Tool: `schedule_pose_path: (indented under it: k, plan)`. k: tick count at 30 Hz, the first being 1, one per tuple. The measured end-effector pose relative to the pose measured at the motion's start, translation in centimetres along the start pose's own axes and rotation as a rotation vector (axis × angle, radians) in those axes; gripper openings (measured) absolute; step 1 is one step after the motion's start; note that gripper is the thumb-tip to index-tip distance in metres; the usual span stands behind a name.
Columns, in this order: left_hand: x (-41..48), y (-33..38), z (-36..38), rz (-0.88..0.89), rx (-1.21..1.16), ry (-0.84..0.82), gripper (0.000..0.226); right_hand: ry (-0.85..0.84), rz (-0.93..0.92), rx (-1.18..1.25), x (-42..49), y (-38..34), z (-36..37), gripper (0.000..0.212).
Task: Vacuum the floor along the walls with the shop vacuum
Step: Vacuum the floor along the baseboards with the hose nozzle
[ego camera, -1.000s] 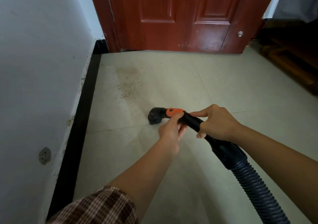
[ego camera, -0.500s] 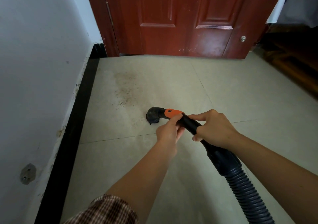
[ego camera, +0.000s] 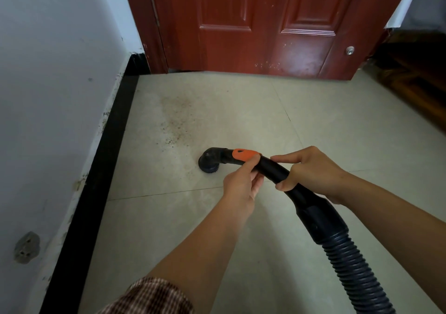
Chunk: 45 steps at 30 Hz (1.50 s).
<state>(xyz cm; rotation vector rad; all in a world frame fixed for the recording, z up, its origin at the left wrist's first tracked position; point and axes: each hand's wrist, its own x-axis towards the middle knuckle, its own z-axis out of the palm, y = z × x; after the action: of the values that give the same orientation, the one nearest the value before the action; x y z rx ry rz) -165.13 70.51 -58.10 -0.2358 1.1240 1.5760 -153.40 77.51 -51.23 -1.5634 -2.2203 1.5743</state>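
White wall (ego camera: 48,96), black baseboard (ego camera: 96,181) along it. Beige tile floor (ego camera: 193,229); dirt specks (ego camera: 176,123) nr baseboard. Brush nozzle (ego camera: 210,160) on tile just below specks. L hand (ego camera: 241,185) pinches wand (ego camera: 272,169) by orange tab (ego camera: 245,155); R hand (ego camera: 311,171) fingers curled round wand. Ribbed hose (ego camera: 357,272) lower R. Red door (ego camera: 265,24) at back.

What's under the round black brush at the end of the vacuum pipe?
The brush head sits on the pale floor tile. The speckled dirt patch lies just beyond it, toward the door. Whatever is right beneath the brush is covered, so crumbs there cannot be seen.
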Motion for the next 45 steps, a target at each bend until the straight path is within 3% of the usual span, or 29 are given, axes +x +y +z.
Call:
schedule_pose_path:
  k: [12,45]
  plan:
    - [-0.3,1.3,-0.9,0.059,-0.005,0.044,0.017,-0.045,0.015,0.110,0.5,-0.9,1.0,0.061]
    - [-1.2,3.8,-5.8,0.080,-0.045,0.122,0.020,-0.142,-0.013,0.023,0.8,-4.1,5.4,0.064]
